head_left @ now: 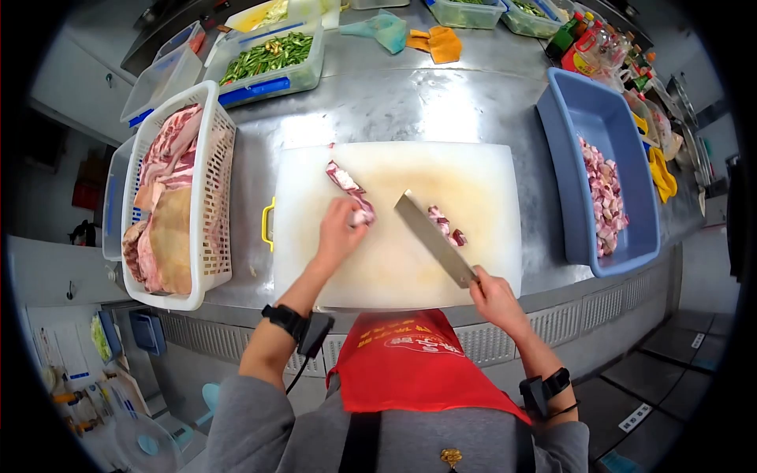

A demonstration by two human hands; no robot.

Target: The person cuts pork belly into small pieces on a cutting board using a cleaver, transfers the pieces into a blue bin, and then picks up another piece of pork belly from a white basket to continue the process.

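Observation:
A strip of raw meat [345, 180] lies on the left half of the white cutting board [473, 173]. My left hand [339, 230] has its fingers closed on the near end of this strip. My right hand [494, 298] grips the handle of a cleaver [436, 241], whose blade points up and left over the board, apart from the strip. Just right of the blade sit several small cut meat pieces [446, 225]. The cleaver's handle is mostly hidden in my fist.
At left stands a white basket [224, 169] with large meat slabs. A blue tub [558, 177] at right holds cut pieces. Behind are a container of green vegetables [313, 75], an orange cloth [445, 44] and bottles [582, 55]. A yellow handle [267, 224] juts from the board's left edge.

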